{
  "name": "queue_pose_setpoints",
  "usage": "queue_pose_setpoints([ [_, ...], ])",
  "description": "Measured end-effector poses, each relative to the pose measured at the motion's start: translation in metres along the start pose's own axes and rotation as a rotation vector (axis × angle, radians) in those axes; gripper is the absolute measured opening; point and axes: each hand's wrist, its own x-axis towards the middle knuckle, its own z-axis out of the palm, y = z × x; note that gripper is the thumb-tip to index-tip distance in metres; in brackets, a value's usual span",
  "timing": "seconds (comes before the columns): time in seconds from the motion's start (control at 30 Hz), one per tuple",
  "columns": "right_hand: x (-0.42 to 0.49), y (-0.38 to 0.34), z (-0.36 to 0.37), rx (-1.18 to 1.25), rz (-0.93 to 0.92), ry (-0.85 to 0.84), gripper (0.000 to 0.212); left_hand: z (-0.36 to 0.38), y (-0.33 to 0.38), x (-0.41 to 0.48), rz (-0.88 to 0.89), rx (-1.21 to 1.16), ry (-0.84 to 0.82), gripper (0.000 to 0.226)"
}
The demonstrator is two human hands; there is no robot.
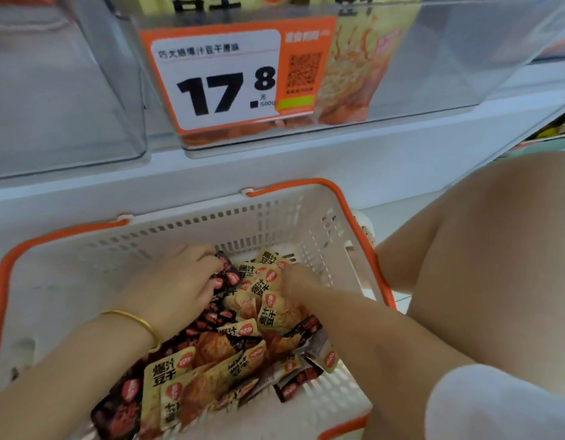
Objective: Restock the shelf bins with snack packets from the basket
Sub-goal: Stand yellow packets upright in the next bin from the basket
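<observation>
A white plastic basket with an orange rim sits below the shelf and holds several snack packets, some yellow and some black. My left hand, a gold bangle on its wrist, reaches into the pile with fingers curled round black packets. My right hand is blurred and digs among the yellow packets at the basket's far side; its grip is not clear. Above, a clear shelf bin holds tall yellow packets behind an orange price tag reading 17.8.
Another clear bin stands to the left on the same white shelf. My bare knee rises at the right beside the basket, with a white garment at the lower right. More goods show at the far right edge.
</observation>
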Motion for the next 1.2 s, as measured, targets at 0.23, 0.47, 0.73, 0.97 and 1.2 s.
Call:
queue_pose_setpoints([
  [0.23, -0.037, -0.016, -0.057, 0.220, -0.209, 0.083, 0.008, 0.000, 0.015, 0.007, -0.074, -0.092, -0.038, 0.042],
  [0.47, -0.131, 0.010, -0.138, 0.634, -0.431, -0.079, 0.035, -0.046, 0.063, 0.017, -0.082, -0.245, 0.197, 0.049],
  [0.73, -0.220, 0.046, -0.212, 1.345, -0.727, 0.151, 0.021, -0.164, 0.149, 0.021, 0.251, -0.319, 0.710, 0.045],
  [0.97, -0.230, 0.044, -0.328, 1.182, -0.587, 1.001, 0.025, -0.234, 0.150, 0.043, 0.191, -0.124, 0.867, 0.032],
  [1.2, -0.156, 0.008, -0.379, 0.778, -0.237, 0.667, 0.049, -0.241, 0.139, 0.076, -0.068, 0.123, 0.504, 0.050],
])
